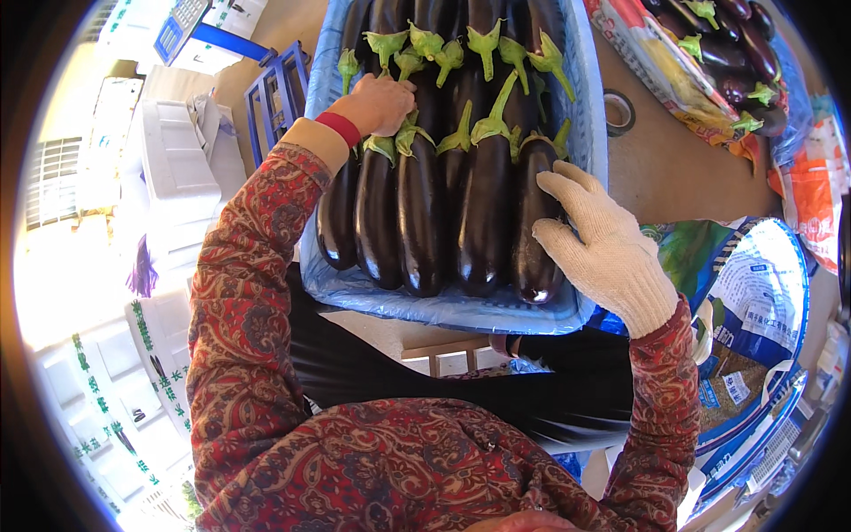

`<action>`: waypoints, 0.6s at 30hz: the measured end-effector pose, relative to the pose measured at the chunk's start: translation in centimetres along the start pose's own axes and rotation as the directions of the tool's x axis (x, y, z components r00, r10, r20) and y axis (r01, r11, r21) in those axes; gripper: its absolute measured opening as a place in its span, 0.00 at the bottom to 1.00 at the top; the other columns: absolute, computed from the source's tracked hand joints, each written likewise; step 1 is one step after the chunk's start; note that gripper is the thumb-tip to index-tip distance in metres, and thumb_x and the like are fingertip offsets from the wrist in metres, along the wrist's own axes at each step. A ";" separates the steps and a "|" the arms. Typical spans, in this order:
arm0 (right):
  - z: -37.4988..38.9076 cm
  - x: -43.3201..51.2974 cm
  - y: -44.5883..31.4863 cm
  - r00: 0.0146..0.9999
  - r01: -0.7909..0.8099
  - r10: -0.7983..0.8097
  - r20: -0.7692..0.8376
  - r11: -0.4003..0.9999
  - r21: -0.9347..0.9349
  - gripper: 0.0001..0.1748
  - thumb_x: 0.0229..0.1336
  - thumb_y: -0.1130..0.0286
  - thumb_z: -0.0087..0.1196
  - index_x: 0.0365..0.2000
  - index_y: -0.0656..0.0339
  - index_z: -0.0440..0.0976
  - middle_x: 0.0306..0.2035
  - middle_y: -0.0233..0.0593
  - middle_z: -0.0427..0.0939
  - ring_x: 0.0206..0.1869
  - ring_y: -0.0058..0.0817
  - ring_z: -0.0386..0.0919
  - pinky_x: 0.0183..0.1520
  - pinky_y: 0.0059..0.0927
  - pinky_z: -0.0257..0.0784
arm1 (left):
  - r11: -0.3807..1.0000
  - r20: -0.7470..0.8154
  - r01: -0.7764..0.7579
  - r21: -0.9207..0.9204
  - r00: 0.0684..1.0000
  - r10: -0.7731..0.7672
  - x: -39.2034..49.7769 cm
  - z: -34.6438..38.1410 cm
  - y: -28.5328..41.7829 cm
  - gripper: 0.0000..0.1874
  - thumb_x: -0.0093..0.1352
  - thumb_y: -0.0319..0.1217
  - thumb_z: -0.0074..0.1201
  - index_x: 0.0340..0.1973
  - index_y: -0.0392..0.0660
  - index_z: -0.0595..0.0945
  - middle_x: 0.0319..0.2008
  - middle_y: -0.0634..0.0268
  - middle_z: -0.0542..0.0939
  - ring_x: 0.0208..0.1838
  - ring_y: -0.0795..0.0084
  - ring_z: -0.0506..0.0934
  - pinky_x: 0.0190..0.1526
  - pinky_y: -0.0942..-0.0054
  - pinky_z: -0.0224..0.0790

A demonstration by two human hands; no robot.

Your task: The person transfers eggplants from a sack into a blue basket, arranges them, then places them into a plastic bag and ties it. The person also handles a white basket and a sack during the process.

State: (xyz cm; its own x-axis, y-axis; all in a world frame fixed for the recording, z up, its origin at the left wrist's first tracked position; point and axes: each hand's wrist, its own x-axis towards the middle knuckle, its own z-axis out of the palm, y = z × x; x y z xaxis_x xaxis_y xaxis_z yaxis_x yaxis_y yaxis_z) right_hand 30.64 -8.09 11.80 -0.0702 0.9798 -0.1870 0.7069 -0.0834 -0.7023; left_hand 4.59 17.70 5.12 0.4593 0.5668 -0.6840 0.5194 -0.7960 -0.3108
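Rows of dark purple eggplants (pixel 419 213) with green calyxes and stems lie in a blue plastic crate (pixel 598 139) lined with thin blue film. Over the stems between the upper and lower rows is my left hand (pixel 382 103), ungloved, with a red band at the wrist. Its fingers are bent down among the stems, and their tips are hidden, so any grip cannot be made out. My right hand (pixel 592 233) wears a cream knitted glove. Its thumb and fingers are apart, touching or close to the rightmost eggplant (pixel 535 233) of the lower row.
A blue platform scale (pixel 279 86) stands left of the crate, near white foam boxes (pixel 176 159). On the right, a roll of tape (pixel 618 113) lies on the floor, with more eggplants (pixel 728 56) in a printed bag beyond it. A large blue-and-white bag (pixel 758 299) stands open at lower right.
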 end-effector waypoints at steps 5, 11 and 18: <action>-0.6 0.1 0.5 0.997 0.033 -0.028 -0.073 0.997 0.069 0.25 0.64 0.61 0.58 0.59 0.60 0.75 0.65 0.53 0.74 0.62 0.57 0.77 0.65 0.46 0.73 | 0.925 -0.443 -0.173 -0.338 0.896 0.006 -1.5 1.4 -1.3 0.23 0.64 0.23 0.57 0.56 0.46 0.83 0.65 0.60 0.79 0.67 0.53 0.76 0.68 0.52 0.69; -3.6 2.0 3.4 0.939 -0.149 0.286 -0.190 0.837 0.526 0.25 0.67 0.64 0.60 0.61 0.63 0.78 0.48 0.43 0.84 0.52 0.27 0.81 0.54 0.30 0.78 | 0.548 -0.646 -0.343 -0.763 0.414 -0.641 -11.3 6.3 -2.0 0.08 0.74 0.29 0.62 0.47 0.43 0.87 0.42 0.66 0.87 0.41 0.73 0.84 0.52 0.72 0.77; 7.8 -0.4 20.8 0.736 -0.465 0.667 0.119 0.370 0.804 0.34 0.70 0.58 0.54 0.71 0.62 0.65 0.64 0.53 0.77 0.58 0.42 0.81 0.56 0.38 0.80 | -0.593 0.172 -0.329 -0.735 0.756 -0.632 -12.7 25.7 2.6 0.35 0.78 0.60 0.49 0.55 0.36 0.84 0.56 0.49 0.84 0.57 0.64 0.81 0.62 0.64 0.70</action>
State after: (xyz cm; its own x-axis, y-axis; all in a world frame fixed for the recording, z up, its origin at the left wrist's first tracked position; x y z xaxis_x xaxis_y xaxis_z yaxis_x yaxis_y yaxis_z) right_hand 39.86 -11.59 -8.07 0.3364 0.6436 -0.6875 -0.2717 -0.6327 -0.7252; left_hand -18.42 2.96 -3.94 -0.1048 0.8947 -0.4342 0.0704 0.4422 0.8941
